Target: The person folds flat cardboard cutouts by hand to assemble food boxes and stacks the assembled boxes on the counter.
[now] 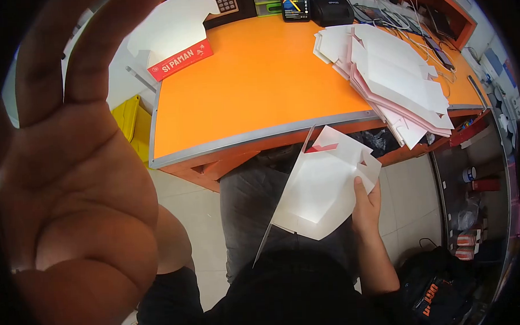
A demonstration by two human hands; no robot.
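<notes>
My left hand (83, 191) is raised close to the camera at the left, palm facing me. Its visible fingers stretch upward, and nothing is in it. Above my lap, my right hand (366, 210) grips the right side of a partly folded cardboard box (318, 192), thumb on the inner face. White inside, the box has raised side flaps and a small red patch near its top. A pile of flat box blanks (397, 72) lies at the right of the orange table (251, 88), overhanging the front edge. At the table's left corner stands a folded red-and-white box (179, 61) marked "SI PAMAN".
Along the back of the table are a keypad device (226, 3), a phone (295, 5), a black machine (332, 8) and tangled cables (392, 14). A yellow bin (131, 124) stands by the left corner. A black bag (436, 288) lies at lower right, beside shelves (471, 149).
</notes>
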